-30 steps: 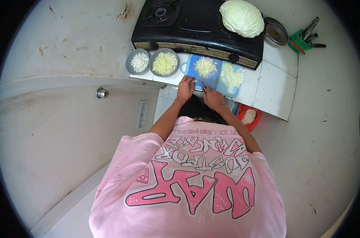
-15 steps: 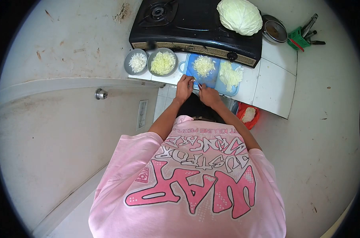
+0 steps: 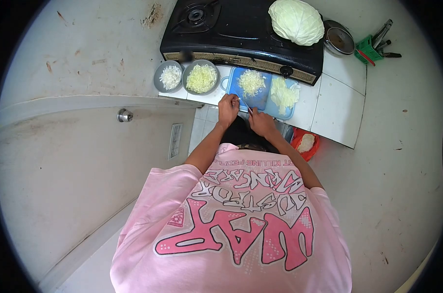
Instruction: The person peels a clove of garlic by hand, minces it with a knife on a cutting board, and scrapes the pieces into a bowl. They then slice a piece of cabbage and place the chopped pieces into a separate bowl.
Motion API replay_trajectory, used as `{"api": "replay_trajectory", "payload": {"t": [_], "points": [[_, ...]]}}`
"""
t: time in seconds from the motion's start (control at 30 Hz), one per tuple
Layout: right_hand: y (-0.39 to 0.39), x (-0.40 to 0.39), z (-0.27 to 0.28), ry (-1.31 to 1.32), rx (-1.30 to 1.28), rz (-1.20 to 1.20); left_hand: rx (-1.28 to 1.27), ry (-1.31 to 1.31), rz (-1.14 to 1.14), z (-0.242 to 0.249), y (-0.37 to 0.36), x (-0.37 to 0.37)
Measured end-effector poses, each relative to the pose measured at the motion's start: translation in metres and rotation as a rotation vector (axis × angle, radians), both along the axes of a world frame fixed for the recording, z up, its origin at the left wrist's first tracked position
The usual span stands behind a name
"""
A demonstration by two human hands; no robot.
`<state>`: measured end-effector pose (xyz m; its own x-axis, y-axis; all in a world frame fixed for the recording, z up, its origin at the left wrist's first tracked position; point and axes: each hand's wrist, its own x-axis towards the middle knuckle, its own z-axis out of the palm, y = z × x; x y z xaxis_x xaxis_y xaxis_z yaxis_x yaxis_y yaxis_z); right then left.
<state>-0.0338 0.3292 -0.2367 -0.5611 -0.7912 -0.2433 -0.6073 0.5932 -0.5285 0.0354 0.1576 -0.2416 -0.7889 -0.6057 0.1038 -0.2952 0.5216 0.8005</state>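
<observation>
My left hand (image 3: 227,110) is closed at the near edge of the blue cutting board (image 3: 259,102), pinching a small pale piece, apparently cabbage. Just to its right, my right hand (image 3: 262,122) grips a knife (image 3: 247,104), its blade pointing up and left toward the left fingertips. Beyond the hands, a heap of chopped cabbage (image 3: 251,83) lies on the board. On the board's right half rest some cabbage leaves (image 3: 284,95). My fingers partly hide the pinched piece and the knife handle.
Left of the board stand a grey bowl of white chopped pieces (image 3: 170,78) and one of pale green shreds (image 3: 201,79). Behind is a black gas stove (image 3: 231,44) with a cabbage (image 3: 296,22). A pan (image 3: 338,38), green utensil basket (image 3: 369,50) and red bag (image 3: 313,152) are rightward.
My right hand has shifted slightly right and toward me, and the knife blade shows more clearly, apart from the left fingers. The left hand stays nearly in place.
</observation>
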Motion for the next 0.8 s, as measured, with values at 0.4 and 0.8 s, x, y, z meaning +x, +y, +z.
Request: {"api": "replay_trajectory", "payload": {"t": [0.4,0.8], "points": [[-0.017,0.001,-0.005,0.022,-0.007,-0.007,-0.012,0.007,0.008,0.001,-0.002,0.001],[0.001,-0.002,0.002,-0.041,-0.007,0.001,0.009,0.012,-0.103,0.004,-0.01,0.006]]}}
